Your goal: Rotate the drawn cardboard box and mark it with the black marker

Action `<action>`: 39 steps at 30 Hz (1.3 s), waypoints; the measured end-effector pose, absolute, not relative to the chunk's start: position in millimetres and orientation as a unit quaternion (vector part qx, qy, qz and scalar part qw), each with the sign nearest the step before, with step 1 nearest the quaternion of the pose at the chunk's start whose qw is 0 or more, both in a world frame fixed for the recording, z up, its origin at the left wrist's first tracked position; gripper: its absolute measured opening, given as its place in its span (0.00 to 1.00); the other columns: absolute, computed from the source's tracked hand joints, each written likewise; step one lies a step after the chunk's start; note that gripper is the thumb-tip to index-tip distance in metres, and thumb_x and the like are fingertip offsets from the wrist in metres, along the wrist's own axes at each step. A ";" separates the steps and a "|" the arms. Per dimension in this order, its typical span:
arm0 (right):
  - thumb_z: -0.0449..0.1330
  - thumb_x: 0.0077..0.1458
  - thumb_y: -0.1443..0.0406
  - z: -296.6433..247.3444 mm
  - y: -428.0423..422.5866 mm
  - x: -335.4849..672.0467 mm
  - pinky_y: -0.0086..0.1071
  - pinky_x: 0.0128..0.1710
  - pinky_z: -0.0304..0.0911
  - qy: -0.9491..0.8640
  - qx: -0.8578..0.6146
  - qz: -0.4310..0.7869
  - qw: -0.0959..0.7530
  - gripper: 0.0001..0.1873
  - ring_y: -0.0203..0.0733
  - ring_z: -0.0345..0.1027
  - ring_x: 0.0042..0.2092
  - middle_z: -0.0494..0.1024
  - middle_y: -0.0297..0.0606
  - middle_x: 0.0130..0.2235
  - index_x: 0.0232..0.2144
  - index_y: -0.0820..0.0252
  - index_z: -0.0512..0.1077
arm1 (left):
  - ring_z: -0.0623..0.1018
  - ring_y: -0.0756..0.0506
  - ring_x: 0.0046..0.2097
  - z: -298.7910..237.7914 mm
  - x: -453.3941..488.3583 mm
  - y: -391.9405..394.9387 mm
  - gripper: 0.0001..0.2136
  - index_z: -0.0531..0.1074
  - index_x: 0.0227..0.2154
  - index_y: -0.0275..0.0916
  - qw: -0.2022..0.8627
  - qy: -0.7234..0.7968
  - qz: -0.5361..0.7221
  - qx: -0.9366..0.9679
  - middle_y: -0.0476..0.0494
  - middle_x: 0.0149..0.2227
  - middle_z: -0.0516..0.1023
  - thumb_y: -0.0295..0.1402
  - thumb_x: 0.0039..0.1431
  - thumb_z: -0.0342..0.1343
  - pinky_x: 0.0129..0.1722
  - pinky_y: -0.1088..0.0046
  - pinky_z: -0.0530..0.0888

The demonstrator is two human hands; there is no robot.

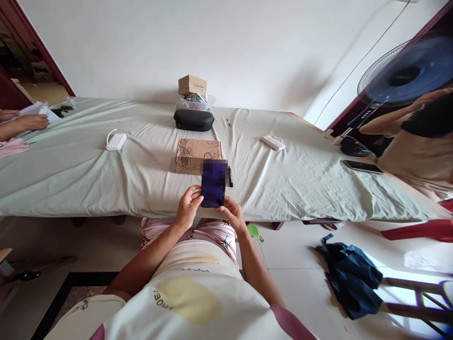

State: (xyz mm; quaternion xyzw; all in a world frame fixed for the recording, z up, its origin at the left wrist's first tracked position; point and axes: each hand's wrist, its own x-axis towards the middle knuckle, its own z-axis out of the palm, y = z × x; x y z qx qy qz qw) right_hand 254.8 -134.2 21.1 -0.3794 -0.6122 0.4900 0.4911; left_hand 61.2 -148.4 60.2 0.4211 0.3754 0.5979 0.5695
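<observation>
A dark smartphone [213,189] stands upright between my two hands, over the near edge of the cloth-covered table [141,189]. My left hand [190,205] grips its left edge, thumb and fingers closed on it. At its lower right corner, my right hand [231,212] is closed on the phone as well. Just behind the phone sits a brown patterned cardboard box [198,148], partly hidden by it. A black marker [230,176] lies to the right of the phone. The top of the phone is blurred out.
Farther back are a black zip case [193,120], a clear plastic bin [194,103] and a small carton [192,86]. White power strips [116,141] [273,142] lie left and right. Another person's hands [35,122] hold paper at left; a person [417,141] sits right, near a fan [406,71].
</observation>
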 end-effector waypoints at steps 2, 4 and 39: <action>0.66 0.52 0.38 18.9 -133.4 255.0 0.39 0.37 0.72 -0.615 -0.385 0.482 0.491 0.32 0.46 0.76 0.33 0.82 0.37 0.31 0.46 0.54 0.77 | 0.83 0.43 0.42 58.6 61.0 -148.4 0.24 0.72 0.47 0.41 0.569 0.380 0.599 0.417 0.41 0.42 0.84 0.45 0.51 0.71 0.41 0.70 0.77; 0.64 0.53 0.37 17.0 -132.5 256.2 0.40 0.38 0.72 -0.622 -0.386 0.474 0.489 0.33 0.47 0.77 0.34 0.82 0.37 0.30 0.47 0.54 0.77 | 0.83 0.43 0.41 57.3 61.1 -148.5 0.25 0.71 0.47 0.41 0.569 0.380 0.600 0.415 0.41 0.41 0.84 0.46 0.50 0.71 0.41 0.70 0.77; 0.56 0.60 0.70 50.8 29.4 291.8 0.47 0.54 0.63 -0.671 -0.720 0.004 0.178 0.21 0.53 0.73 0.52 0.82 0.51 0.51 0.51 0.54 0.81 | 0.75 0.48 0.27 47.2 -158.3 -26.5 0.17 0.79 0.43 0.32 0.272 0.736 0.551 0.285 0.44 0.30 0.79 0.28 0.49 0.56 0.26 0.73 0.76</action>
